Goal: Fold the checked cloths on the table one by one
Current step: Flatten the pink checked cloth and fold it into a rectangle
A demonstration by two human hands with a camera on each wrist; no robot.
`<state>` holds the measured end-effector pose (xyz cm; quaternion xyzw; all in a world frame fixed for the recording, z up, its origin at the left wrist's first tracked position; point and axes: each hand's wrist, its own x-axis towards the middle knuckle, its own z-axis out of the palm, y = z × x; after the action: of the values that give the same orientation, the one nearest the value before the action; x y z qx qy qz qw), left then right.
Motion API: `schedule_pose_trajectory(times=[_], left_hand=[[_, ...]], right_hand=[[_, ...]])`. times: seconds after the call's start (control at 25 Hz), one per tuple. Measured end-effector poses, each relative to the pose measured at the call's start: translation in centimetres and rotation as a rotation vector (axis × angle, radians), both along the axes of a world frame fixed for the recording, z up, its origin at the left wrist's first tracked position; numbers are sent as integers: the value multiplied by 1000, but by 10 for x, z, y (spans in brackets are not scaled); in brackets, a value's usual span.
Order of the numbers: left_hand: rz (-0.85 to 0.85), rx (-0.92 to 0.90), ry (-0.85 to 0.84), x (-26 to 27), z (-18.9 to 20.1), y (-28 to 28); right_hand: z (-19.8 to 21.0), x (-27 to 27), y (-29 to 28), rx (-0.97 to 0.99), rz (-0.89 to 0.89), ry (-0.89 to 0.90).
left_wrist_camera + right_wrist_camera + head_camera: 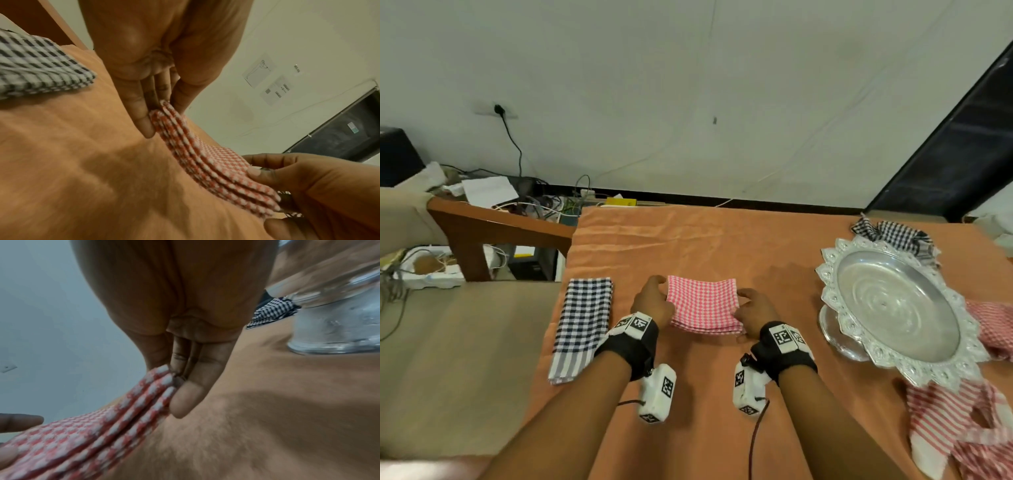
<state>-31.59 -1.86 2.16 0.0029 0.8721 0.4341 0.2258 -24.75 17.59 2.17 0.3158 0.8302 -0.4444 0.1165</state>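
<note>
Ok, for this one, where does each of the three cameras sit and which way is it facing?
Head: worn on the head, looks forward and down over the table; both forearms, left hand and right hand show, holding the pink checked cloth.
Left wrist: under the left hand, looks along its fingers pinching the cloth's edge; the right hand shows opposite.
Right wrist: under the right hand, looks along its fingers at the cloth's layers, the silver tray beside.
Shared: all three show the pink cloth; both wrist views show the opposite hand.
</note>
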Motion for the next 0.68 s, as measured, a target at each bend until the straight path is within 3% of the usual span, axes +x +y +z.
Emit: schedule_pose_trajectory(times=[0.4,0.68], left_hand=[[53,-158,214,-190,-27,43],[52,-221,240,-249,-56,61]], right_hand=[[-28,-200,37,32,117,171],[-51,-257,57,142,130,150]])
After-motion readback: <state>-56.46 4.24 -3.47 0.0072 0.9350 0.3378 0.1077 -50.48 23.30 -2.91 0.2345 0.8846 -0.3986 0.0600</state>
